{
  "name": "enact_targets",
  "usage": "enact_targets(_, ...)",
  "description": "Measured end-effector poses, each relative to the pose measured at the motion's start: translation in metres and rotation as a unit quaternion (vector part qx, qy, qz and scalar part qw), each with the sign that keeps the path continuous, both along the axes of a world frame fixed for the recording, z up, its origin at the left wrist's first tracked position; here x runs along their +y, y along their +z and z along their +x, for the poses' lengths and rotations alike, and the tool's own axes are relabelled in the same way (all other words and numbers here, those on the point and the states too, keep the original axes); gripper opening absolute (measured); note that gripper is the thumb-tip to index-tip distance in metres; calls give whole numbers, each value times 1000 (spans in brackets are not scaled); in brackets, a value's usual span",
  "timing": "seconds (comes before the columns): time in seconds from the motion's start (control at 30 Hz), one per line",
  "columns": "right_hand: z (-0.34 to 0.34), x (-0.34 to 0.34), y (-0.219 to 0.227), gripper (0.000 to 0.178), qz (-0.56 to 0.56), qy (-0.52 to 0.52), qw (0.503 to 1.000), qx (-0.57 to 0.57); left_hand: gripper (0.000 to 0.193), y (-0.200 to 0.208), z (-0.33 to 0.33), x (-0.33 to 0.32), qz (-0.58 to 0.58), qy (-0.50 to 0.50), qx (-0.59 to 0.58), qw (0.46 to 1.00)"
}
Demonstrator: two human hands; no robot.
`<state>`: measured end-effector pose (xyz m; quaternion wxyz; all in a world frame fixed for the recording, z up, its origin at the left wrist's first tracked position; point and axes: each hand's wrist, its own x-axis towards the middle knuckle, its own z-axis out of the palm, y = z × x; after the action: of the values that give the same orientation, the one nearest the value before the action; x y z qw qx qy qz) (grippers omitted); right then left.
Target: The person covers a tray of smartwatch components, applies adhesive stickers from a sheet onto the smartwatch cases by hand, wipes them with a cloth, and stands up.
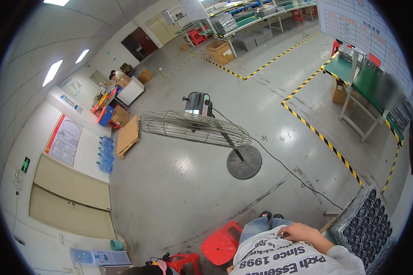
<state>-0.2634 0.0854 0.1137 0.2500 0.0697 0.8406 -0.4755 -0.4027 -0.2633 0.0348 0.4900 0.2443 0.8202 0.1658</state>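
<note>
My right hand [294,232] lies low against the front of my light grey printed shirt [280,256], its fingers curled in. What they hold, if anything, is too small to make out. My right forearm comes in from the right, near a stack of trays [365,224] with rows of round black parts. A sliver of skin shows at the lower edge on my left side, but my left hand itself is not in view. Beside my left leg stands a red plastic stool [219,245]. Beyond my feet is a floor fan [195,126] on a round base [244,162].
A black cord [289,172] crosses the floor from the fan toward the trays. Striped tape [323,137] borders a green workbench [369,82] at right. A second red stool [186,262] and part of a dark-clothed person are at lower left. Water bottles [106,153] line the left wall.
</note>
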Motion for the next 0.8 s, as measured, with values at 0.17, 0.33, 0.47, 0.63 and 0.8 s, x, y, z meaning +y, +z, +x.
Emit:
enact_targets(0.17,8,12,10,29,42,23,998,-50,28,-7,5,-2,-9,-26,25,999)
enact_targets(0.33,38,32,-12,27,118,66,966,-220,28,-8,2,-3,-18,-56,56,997)
enact_targets(0.47,75,48,-28,36,295,73,912,-276,29,-13,-10,1,-17,-99,77,992)
enact_targets(0.63,55,124,82,37,398,-277,873,42,29,-12,-25,-5,-25,-171,106,979)
enact_targets(0.8,8,84,273,31,328,-337,595,651,30,-2,-32,-17,-41,-208,140,967)
